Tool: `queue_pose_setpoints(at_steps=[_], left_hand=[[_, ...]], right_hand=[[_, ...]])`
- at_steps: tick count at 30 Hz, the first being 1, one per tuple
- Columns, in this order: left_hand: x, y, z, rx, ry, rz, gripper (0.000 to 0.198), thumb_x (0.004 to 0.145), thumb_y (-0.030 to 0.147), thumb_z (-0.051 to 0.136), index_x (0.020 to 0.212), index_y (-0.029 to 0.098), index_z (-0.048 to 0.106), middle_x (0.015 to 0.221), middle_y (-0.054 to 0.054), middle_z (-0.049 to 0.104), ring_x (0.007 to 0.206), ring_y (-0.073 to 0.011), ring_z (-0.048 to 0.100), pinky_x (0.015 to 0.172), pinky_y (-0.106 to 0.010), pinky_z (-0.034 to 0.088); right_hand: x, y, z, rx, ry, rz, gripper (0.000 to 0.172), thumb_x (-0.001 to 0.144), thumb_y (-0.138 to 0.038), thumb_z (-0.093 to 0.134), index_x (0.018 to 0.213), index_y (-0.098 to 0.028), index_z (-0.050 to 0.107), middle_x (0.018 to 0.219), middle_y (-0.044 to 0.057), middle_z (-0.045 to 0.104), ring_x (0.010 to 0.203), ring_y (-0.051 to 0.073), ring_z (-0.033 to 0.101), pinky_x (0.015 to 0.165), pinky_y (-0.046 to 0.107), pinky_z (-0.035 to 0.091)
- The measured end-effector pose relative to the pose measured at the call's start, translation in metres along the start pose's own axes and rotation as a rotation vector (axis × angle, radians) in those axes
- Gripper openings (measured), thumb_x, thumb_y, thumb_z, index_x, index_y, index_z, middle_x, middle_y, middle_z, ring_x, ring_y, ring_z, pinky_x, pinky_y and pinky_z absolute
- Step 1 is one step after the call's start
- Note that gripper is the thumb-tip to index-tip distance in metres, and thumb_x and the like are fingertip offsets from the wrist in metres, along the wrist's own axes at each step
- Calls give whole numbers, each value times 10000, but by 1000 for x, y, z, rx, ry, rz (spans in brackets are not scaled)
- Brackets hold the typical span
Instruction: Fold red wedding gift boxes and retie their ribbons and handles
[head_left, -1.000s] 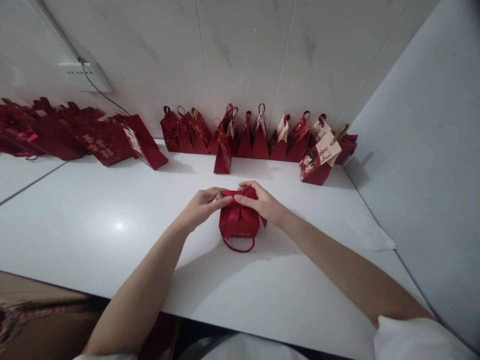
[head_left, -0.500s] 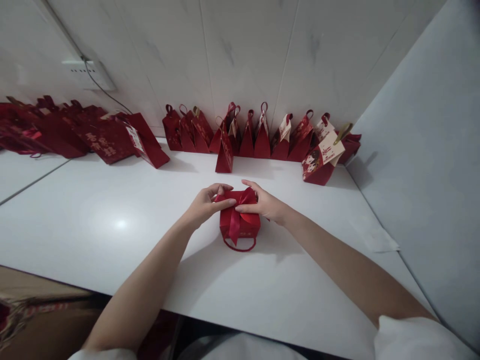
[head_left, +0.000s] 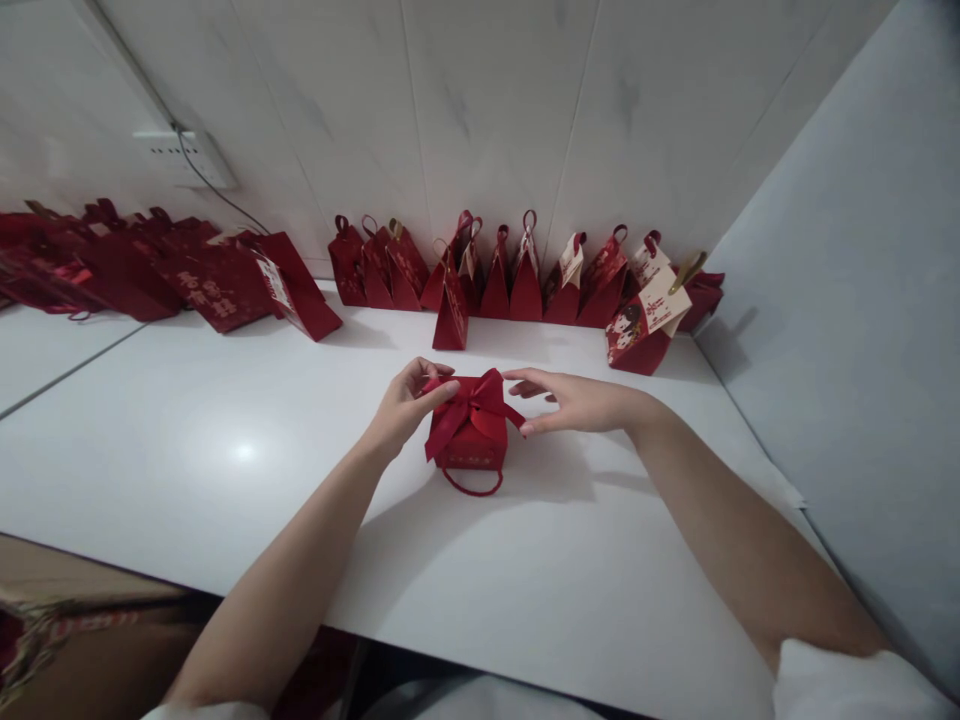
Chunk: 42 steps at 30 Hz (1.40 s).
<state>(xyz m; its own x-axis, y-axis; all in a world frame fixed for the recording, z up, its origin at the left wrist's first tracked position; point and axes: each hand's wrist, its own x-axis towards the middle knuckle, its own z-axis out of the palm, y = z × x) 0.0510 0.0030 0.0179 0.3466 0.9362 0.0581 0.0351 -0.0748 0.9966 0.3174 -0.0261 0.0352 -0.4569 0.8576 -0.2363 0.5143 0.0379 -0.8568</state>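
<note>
A small red gift box (head_left: 480, 452) sits on the white table with a dark red ribbon bow (head_left: 471, 404) tied across its top. A red cord handle (head_left: 474, 492) droops from its near side. My left hand (head_left: 411, 405) is closed at the box's upper left, the thumb over the bow's left loop and the other fingers partly hidden behind. At the right side, my right hand (head_left: 574, 402) has its thumb and fingers apart, with the thumb tip at the end of the bow's right tail.
Red peaked gift boxes (head_left: 495, 290) with ribbon loops line the wall. One cream-and-red box (head_left: 645, 325) stands forward at right. More red boxes (head_left: 225, 290) crowd the left back. A wall socket (head_left: 184, 158) with a cable sits above. A cardboard box (head_left: 90, 650) is below the table edge.
My right hand has drawn away from the middle of the bow to the right. The bow's tails now spread left and right, and the box has shifted slightly left.
</note>
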Motion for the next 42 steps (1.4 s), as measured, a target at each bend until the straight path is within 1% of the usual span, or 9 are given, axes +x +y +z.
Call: queue_pose_setpoints(at_steps=[3, 6, 11, 15, 20, 30, 35, 38, 42], left_hand=[[-2, 4, 0, 96, -37, -54, 504, 737, 400, 792, 1145, 224, 554, 1289, -95, 574, 1046, -220, 607, 851, -344, 500], [-5, 6, 2, 136, -98, -70, 561, 758, 426, 771, 1237, 231, 553, 1242, -97, 607, 1007, -221, 626, 851, -346, 512], [-7, 5, 4, 116, -121, -109, 504, 785, 451, 741, 1205, 231, 567, 1032, -57, 674, 893, -201, 650, 774, -317, 531], [-6, 2, 6, 58, -101, -143, 539, 772, 427, 758, 1229, 237, 546, 1045, -65, 699, 930, -222, 669, 829, -351, 529], [-5, -1, 11, 21, -99, -167, 474, 763, 401, 770, 1143, 187, 585, 1023, -86, 711, 945, -232, 673, 864, -372, 516], [-5, -2, 13, -30, -115, -181, 409, 741, 383, 786, 1049, 178, 612, 989, -70, 704, 903, -218, 665, 814, -362, 515], [-5, -1, 14, -24, -118, -188, 441, 732, 395, 788, 1072, 177, 610, 1017, -81, 701, 900, -226, 668, 807, -369, 525], [-5, -3, 13, -8, -117, -172, 461, 745, 413, 777, 1099, 177, 600, 1049, -84, 691, 944, -237, 665, 844, -375, 522], [-4, -8, 2, 16, -223, -157, 762, 802, 444, 727, 1444, 270, 355, 1179, -97, 661, 1050, -260, 658, 962, -451, 487]], right_hand=[[-14, -17, 4, -210, 224, -115, 475, 852, -364, 677, 1308, -268, 587, 1334, 84, 614, 1228, 294, 570, 1032, 485, 454], [-22, -39, 23, -353, 402, -372, 211, 947, -321, 551, 1097, -252, 683, 1139, 53, 695, 1084, 241, 633, 959, 419, 499], [-28, -56, 55, -787, 167, -656, 221, 971, -281, 528, 958, -204, 736, 1384, 111, 568, 1266, 287, 535, 1059, 475, 429], [-27, -53, 66, -894, 137, -643, 238, 970, -260, 532, 1141, -223, 694, 1525, 77, 452, 1439, 286, 354, 1152, 520, 319], [-30, -50, 68, -795, 60, -632, 446, 950, -150, 482, 1386, -232, 514, 1507, 51, 482, 1456, 219, 344, 1225, 506, 164], [-57, -53, 47, -579, -101, -494, 625, 807, -150, 680, 1408, -228, 528, 1452, 79, 543, 1395, 262, 448, 1170, 439, 329], [-63, -56, 41, -574, -196, -444, 548, 810, -177, 703, 1342, -256, 595, 1410, 48, 587, 1331, 268, 519, 1127, 425, 382], [-59, -59, 41, -551, -331, -378, 361, 840, -241, 701, 1201, -238, 693, 1284, 40, 680, 1175, 257, 633, 996, 377, 483], [-55, -62, 36, -526, -301, -301, 153, 907, -301, 627, 923, -230, 762, 952, 18, 767, 888, 213, 701, 805, 334, 512]])
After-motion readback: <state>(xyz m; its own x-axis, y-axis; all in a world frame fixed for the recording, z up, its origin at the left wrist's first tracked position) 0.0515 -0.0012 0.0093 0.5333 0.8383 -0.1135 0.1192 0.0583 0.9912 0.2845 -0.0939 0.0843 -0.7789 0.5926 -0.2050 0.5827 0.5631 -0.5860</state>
